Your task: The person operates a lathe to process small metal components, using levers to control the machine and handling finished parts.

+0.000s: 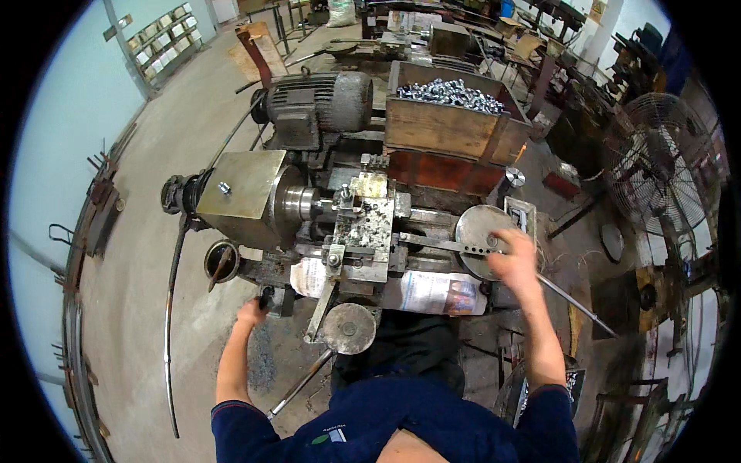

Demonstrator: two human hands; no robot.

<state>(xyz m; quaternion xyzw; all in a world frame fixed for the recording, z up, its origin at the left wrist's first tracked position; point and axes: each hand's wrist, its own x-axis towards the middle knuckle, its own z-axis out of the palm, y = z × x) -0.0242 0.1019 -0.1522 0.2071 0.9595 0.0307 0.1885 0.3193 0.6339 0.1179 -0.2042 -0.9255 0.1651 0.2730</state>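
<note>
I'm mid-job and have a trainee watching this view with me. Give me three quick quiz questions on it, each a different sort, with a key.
1. Multiple choice: what fills the wooden crate beyond the machine?
A. Folded rags
B. Small shiny metal parts
C. Glass bottles

2. True or false: in this view, the right hand overlaps part of the larger round metal disc.

3. Short answer: which hand is nearer to the dark round pot with a stick-like handle in it?

Key:
1. B
2. True
3. The left hand
</note>
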